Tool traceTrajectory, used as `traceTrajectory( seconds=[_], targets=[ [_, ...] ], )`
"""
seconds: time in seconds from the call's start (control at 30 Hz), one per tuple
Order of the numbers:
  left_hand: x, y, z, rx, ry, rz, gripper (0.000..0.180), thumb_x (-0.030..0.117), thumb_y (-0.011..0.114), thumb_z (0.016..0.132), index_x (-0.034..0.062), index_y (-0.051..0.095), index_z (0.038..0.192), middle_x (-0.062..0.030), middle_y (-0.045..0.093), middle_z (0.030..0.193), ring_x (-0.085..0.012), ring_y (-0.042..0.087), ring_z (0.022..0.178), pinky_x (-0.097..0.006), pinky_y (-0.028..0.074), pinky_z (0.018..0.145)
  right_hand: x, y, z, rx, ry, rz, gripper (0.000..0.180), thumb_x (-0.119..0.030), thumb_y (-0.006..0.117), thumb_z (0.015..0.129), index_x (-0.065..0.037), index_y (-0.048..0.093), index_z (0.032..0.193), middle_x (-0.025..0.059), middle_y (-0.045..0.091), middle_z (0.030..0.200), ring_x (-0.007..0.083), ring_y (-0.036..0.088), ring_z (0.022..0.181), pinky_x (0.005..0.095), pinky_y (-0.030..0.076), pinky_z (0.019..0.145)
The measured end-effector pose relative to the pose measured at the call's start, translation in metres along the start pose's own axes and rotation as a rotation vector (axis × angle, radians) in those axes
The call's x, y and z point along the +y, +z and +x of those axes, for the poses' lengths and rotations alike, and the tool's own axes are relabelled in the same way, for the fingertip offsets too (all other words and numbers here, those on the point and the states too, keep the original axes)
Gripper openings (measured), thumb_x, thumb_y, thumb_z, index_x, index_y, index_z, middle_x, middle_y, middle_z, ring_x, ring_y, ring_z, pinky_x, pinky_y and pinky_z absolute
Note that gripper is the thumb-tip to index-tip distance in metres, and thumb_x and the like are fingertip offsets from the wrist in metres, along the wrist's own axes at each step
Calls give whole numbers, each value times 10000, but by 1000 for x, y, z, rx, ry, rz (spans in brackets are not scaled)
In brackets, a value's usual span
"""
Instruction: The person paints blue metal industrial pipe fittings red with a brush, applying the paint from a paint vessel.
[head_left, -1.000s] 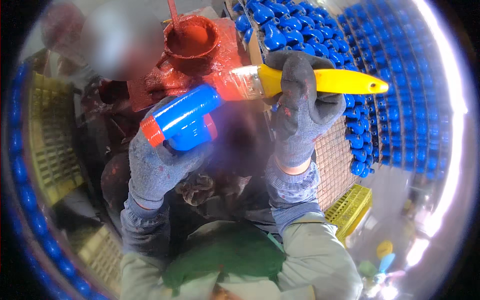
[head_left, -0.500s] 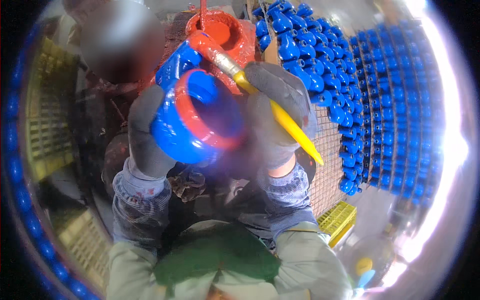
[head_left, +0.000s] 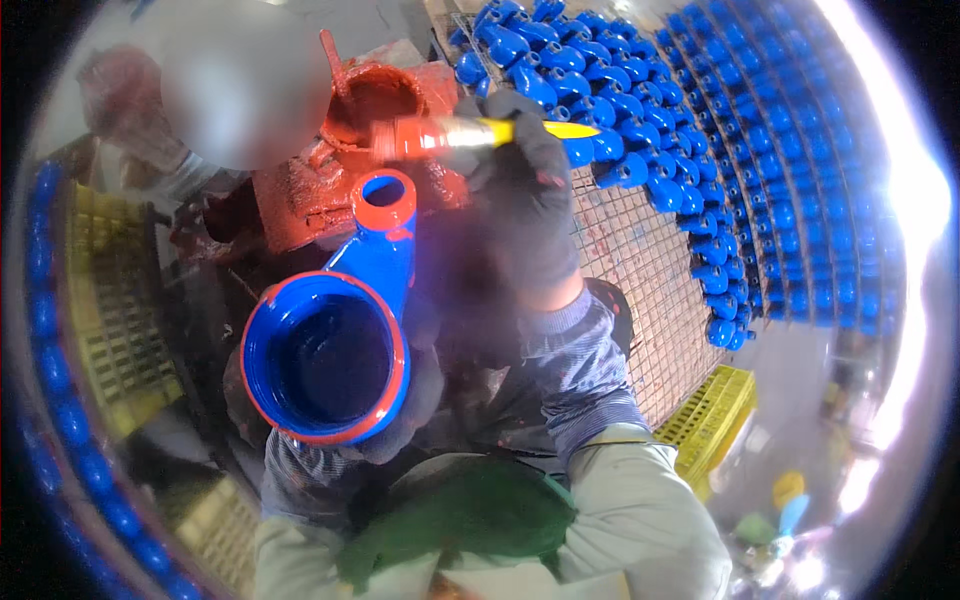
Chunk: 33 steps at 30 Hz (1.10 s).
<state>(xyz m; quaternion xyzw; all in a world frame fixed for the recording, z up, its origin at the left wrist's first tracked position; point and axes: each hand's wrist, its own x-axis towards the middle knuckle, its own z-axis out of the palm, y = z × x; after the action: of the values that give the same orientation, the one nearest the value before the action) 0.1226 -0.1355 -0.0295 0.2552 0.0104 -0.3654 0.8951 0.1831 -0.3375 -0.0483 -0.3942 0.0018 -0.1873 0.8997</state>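
My gloved left hand [head_left: 412, 405] holds a blue hollow metal casting [head_left: 372, 262] from below, most of its fingers hidden behind it. The casting has a wide round mouth, turned up toward me, and a narrower ring end pointing away. Red paint coats the rims of both openings. In my gloved right hand [head_left: 528, 195] is a paintbrush [head_left: 468, 134] with a yellow handle, gripped near its metal band. Its red bristles point left, just in front of a red-smeared paint pot [head_left: 418, 98] and above the casting's small end. A red-coated stick [head_left: 332, 62] leans in the pot.
Rows of blue castings [head_left: 610, 105] stand on a wire mesh rack [head_left: 630, 270] to the right. A yellow crate [head_left: 715, 415] sits lower right, with more yellow crates [head_left: 125, 310] at left. A blurred pale round shape [head_left: 245, 85] hides part of the upper left.
The casting has turned so both openings face up, and moved left and down. The brush has come away from it, swung level and now points left near the pot.
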Motion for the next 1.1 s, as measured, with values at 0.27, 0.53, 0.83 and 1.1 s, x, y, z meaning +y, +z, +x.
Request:
traceTrajectory(
  seconds=[0.27,0.53,0.83,1.1],
  targets=[
    [0,11,-2,352,-69,-350,580,442,472,909,-6,385,1267,-267,533,1021,-341,545,447,-359,467,370,-38,14,-7,-74,-304,-253,175,-137,511,874,12,565,946,146,615,881,253,607,873,361,500,764],
    [5,-20,25,142,-153,-442,918,719,454,796,73,268,1421,-316,506,1203,-505,609,902,-390,526,408,-50,13,3,129,-462,-568,215,-181,585,885,-1,646,984,37,612,746,114,571,648,255,477,600],
    [2,-6,29,-98,371,-76,517,342,464,962,57,333,1373,-189,453,1331,-327,487,1189,-491,421,962,-40,37,-99,-94,-529,-569,332,-210,554,919,3,539,1174,25,523,683,145,540,565,245,471,584],
    [-59,44,-78,-112,424,780,744,211,610,874,-7,192,1449,-209,249,1479,-327,234,1380,-405,152,1144,-47,77,-183,-1,-324,-808,383,-209,577,883,-15,487,1201,121,571,1106,237,562,978,375,452,870]
  ],
)
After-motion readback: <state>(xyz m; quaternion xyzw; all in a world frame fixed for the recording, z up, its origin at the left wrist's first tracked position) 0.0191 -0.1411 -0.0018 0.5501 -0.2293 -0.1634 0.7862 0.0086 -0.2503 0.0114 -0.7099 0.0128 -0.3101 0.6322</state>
